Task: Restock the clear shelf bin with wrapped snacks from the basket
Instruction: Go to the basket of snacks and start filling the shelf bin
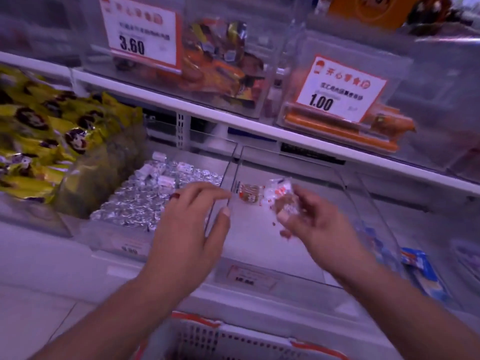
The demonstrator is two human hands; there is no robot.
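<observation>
A: Nearest the camera sits the white slotted plastic basket with the orange rim (233, 339), below the clear plastic shelf bin (272, 278). What it holds cannot be seen from this angle.

B: And the hands, just above that bin?

A: The left hand (192, 229) hovers over the bin's left wall, fingers spread and straight, holding nothing. The right hand (309, 222) is inside the bin's opening, fingers curled round a clear-wrapped brown snack (281, 197).

B: How many snacks are in the bin?

A: One can be counted: a second clear-wrapped brown snack with red print (250, 193), towards the bin's back left. So two snacks in view, one held, one down. A few red specks lie on the bin's floor; the blur hides what they are.

B: What might go wrong?

A: A release from this height could bounce the packet against the wall. The neighbouring bin of silver foil-wrapped pieces (145, 201), left of the clear one, is close enough for a stray toss to land there.
</observation>
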